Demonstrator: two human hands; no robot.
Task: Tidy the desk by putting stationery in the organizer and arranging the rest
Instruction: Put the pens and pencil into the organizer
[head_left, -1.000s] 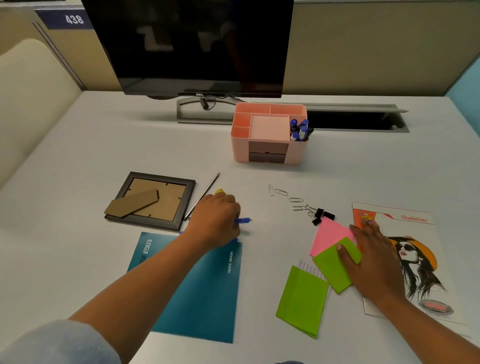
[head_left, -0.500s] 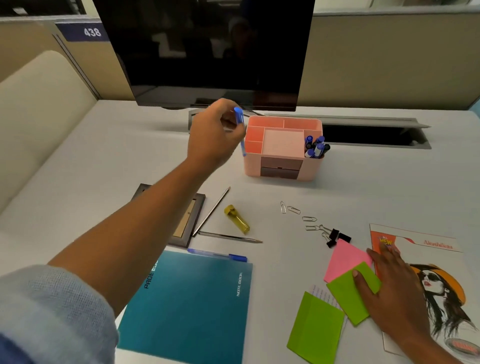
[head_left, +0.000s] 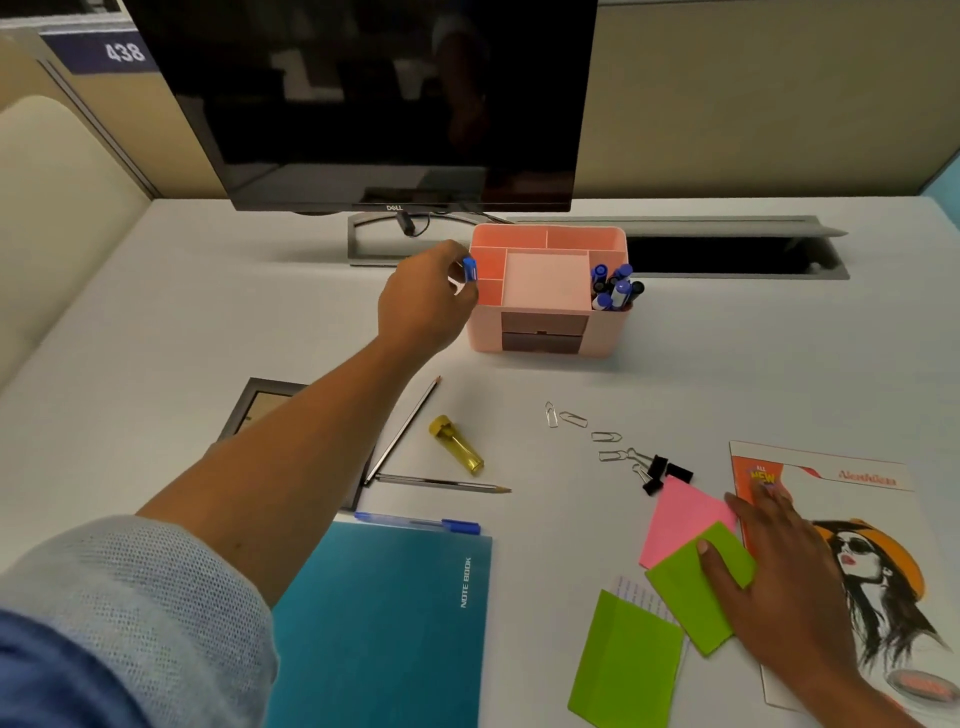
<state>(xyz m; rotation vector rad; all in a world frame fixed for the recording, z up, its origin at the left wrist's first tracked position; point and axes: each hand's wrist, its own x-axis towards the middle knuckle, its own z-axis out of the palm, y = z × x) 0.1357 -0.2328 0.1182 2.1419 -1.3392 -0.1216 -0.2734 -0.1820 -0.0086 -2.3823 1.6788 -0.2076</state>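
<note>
— What's different from a second ago, starting at the left?

— The two slim grey pencils (head_left: 402, 431) and the second blue ballpoint pen (head_left: 421, 522) lie on the white bench (head_left: 208, 312) beside the teal notebook (head_left: 384, 623), where they were. The left hand (head_left: 426, 296) has gone from that spot. It was down there closing on a pen, then in the air, and now it sits against the left wall of the pink plastic organizer (head_left: 587, 236).

— Is it gripping anything?

— Yes. Its fingers (head_left: 451, 260) pinch a blue-capped pen (head_left: 469, 270). Only the cap shows, at the organizer's left compartments. Whether the tip is already inside, I can't tell.

— So the drop isn't finished.

— I'd judge it one release away. The bundle of blue and black pens (head_left: 613, 288) stands in the right-hand compartment, so this one would land apart from them.

— And further right?

— The silver paper clips (head_left: 571, 418) and black binder clips (head_left: 660, 470) haven't moved. The right hand (head_left: 779, 571) lies flat as before, fingers straight and holding nothing, on the green sticky note (head_left: 685, 587) and the glossy magazine (head_left: 857, 519). Plenty remains to put away.
</note>
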